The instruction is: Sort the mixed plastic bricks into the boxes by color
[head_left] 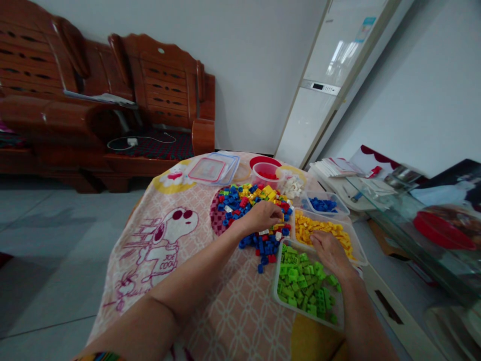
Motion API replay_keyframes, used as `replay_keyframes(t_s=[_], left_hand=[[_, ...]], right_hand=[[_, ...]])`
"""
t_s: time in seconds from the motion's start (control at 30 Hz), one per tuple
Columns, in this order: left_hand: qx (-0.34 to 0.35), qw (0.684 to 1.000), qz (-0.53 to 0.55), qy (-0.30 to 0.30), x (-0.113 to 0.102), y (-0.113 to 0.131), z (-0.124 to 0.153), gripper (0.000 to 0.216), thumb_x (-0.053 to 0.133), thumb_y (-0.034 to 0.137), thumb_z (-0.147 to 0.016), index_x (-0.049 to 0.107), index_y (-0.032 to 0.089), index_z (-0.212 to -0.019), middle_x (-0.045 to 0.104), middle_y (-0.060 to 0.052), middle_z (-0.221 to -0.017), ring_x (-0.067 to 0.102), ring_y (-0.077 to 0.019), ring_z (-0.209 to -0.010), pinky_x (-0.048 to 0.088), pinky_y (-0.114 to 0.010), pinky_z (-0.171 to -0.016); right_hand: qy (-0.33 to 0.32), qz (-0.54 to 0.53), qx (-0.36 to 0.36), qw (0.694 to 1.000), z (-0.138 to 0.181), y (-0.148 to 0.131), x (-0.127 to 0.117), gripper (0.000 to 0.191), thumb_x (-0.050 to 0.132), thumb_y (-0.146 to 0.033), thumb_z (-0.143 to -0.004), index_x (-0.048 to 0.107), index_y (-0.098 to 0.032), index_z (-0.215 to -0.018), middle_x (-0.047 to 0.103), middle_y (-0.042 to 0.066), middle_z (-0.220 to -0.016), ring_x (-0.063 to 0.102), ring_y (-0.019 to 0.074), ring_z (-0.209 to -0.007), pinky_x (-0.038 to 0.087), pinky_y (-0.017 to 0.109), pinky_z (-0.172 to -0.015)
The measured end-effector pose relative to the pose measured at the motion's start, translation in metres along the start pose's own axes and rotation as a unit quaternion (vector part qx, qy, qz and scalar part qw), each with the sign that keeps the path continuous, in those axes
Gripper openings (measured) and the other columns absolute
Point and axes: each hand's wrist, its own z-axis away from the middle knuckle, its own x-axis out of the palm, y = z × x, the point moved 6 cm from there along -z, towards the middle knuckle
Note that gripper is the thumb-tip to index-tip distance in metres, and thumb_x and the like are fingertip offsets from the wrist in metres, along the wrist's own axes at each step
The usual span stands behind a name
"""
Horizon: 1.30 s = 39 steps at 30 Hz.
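Observation:
My left hand (264,216) reaches over the mixed pile of toy building bricks (235,200), its fingers closed in a pinch. A bit of yellow shows at those fingertips, seemingly a yellow brick (282,216). Over the near edge of the clear tub of yellow bricks (340,234) is my right hand (329,249), fingers pressed together. Whatever they hold, if anything, is hidden. Below it stands a tub of green bricks (302,281), partly covered by my right forearm. The pile is mostly blue, with red, yellow and white pieces, and spills toward me.
Behind the yellow tub stands a tub of blue bricks (322,204). White bricks (293,186) lie loose near a round tub of red bricks (266,175). Flat lids (212,169) lie at the back left. A glass-topped table (379,200) with clutter adjoins on the right.

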Motion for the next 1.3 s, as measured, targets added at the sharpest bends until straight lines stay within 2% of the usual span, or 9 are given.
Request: replay_keyframes(t_s=[0.13,0.27,0.53,0.7,0.93,1.17,1.3], left_hand=[[-0.014,0.995,-0.102,-0.012,0.016,-0.019,-0.001,0.016,0.060,0.017,-0.074,0.072,0.017,-0.085,0.071,-0.005,-0.085,0.063,-0.0184,-0.082,0.045,-0.024,-0.073],[-0.029,0.993,-0.112,-0.028,0.026,-0.029,-0.002,0.012,0.065,0.019,-0.072,0.072,0.016,-0.082,0.071,-0.005,-0.088,0.063,-0.0192,-0.085,0.046,-0.025,-0.077],[-0.045,0.994,-0.093,-0.020,0.024,-0.034,-0.004,0.009,0.064,0.019,-0.071,0.071,0.016,-0.077,0.070,-0.004,-0.081,0.063,-0.0176,-0.081,0.046,-0.024,-0.074],[-0.048,0.997,-0.058,0.024,0.015,-0.031,-0.003,0.010,0.062,0.019,-0.073,0.070,0.017,-0.079,0.070,-0.002,-0.080,0.062,-0.0151,-0.073,0.043,-0.022,-0.066],[-0.001,0.999,0.047,0.023,0.012,0.003,-0.002,0.013,0.060,0.021,-0.078,0.068,0.016,-0.087,0.069,-0.001,-0.076,0.061,-0.0125,-0.068,0.041,-0.020,-0.062],[0.116,0.981,0.114,-0.104,0.041,0.054,0.007,0.012,0.063,0.016,-0.078,0.070,0.015,-0.089,0.071,-0.002,-0.082,0.063,-0.0121,-0.073,0.041,-0.019,-0.066],[0.158,0.962,0.161,-0.151,0.051,0.074,0.015,0.013,0.064,0.016,-0.080,0.070,0.016,-0.091,0.071,-0.001,-0.080,0.064,-0.0112,-0.071,0.042,-0.018,-0.066]], right_hand=[[0.004,0.005,-0.001,1.000,0.001,0.000,0.000,0.035,0.032,-0.029,-0.092,0.058,-0.019,-0.071,0.063,0.006,-0.077,0.056,0.0184,-0.077,0.040,0.029,-0.075],[0.005,0.005,-0.001,1.000,0.001,-0.001,0.000,0.035,0.032,-0.029,-0.092,0.059,-0.019,-0.073,0.064,0.007,-0.082,0.057,0.0186,-0.080,0.040,0.029,-0.078],[0.019,0.011,0.009,1.000,0.001,0.000,-0.001,0.035,0.033,-0.029,-0.092,0.063,-0.018,-0.078,0.066,0.008,-0.083,0.058,0.0193,-0.081,0.040,0.030,-0.078],[0.008,0.009,-0.004,1.000,0.001,0.001,0.000,0.035,0.032,-0.029,-0.092,0.061,-0.019,-0.074,0.065,0.007,-0.080,0.057,0.0188,-0.079,0.040,0.029,-0.077],[0.007,0.002,0.002,1.000,0.000,0.001,0.001,0.034,0.032,-0.028,-0.092,0.059,-0.019,-0.073,0.063,0.006,-0.076,0.057,0.0186,-0.077,0.039,0.028,-0.075],[0.006,-0.006,0.026,1.000,0.000,0.007,0.003,0.033,0.033,-0.031,-0.091,0.058,-0.020,-0.072,0.062,0.005,-0.074,0.056,0.0182,-0.075,0.038,0.028,-0.070],[0.000,0.013,0.028,1.000,-0.001,0.008,0.003,0.034,0.032,-0.030,-0.091,0.054,-0.020,-0.067,0.060,0.005,-0.071,0.055,0.0173,-0.072,0.035,0.027,-0.068]])
